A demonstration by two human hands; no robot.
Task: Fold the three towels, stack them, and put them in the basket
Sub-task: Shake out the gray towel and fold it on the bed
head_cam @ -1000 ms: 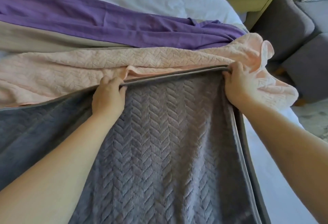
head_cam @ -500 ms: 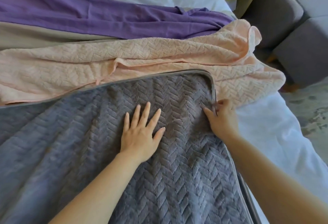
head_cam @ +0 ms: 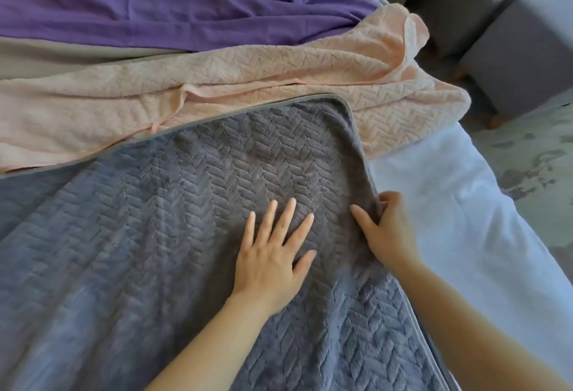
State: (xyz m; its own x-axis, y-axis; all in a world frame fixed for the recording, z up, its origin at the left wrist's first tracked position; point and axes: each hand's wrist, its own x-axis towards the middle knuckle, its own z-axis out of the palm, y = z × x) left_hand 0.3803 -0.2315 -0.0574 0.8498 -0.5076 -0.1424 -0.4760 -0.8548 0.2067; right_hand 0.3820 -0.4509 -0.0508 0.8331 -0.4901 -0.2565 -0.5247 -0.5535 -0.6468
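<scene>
A grey herringbone towel (head_cam: 192, 204) lies folded over on the bed, its far edge straight and its right corner rounded. My left hand (head_cam: 273, 254) lies flat on it with fingers spread. My right hand (head_cam: 384, 232) grips the towel's right edge, thumb on top and fingers curled under the hem. Behind the grey towel a pink towel (head_cam: 248, 86) lies rumpled across the bed. A purple towel (head_cam: 155, 18) lies spread beyond it. No basket is in view.
The towels rest on a bed with a white sheet (head_cam: 459, 204), bare at the right. A beige cloth (head_cam: 62, 58) shows between the purple and pink towels. A grey armchair (head_cam: 511, 49) stands right of the bed, on a patterned floor (head_cam: 533, 148).
Both hands let go of the towel's far edge and came back toward me. The left hand now lies flat on the towel; the right hand slid down the right edge.
</scene>
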